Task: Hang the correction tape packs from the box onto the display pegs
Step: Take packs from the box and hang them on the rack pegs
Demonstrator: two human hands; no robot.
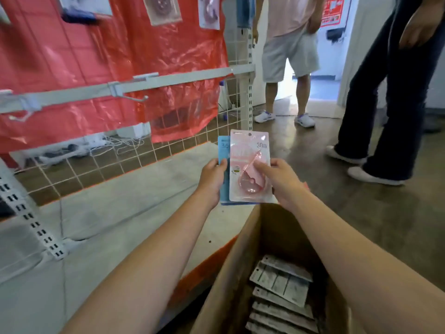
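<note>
**Currently: packs in hand, pegs not yet loaded**

The pink correction tape pack (249, 166) is held upright between both hands, overlapping the front of a blue correction tape pack (224, 169). The right hand (279, 182) pinches the pink pack, thumb across its face and fingers behind its right edge. The left hand (214, 175) grips the blue pack at its left edge, thumb on the front. Both packs are above the far end of the cardboard box (231, 273), which sits below and between the forearms.

Inside the box, under the right forearm, a row of remaining packs (281, 285) lies stacked face-down.

Above and left of the hands, the display peg (134, 97) on the white rail (168, 80) carries nothing; a second peg (21, 114) farther left also appears bare, though blurred.

Assessment: on this rail no pack is hung. Two packs are ready for hanging; most of the stock remains in the box.
</note>
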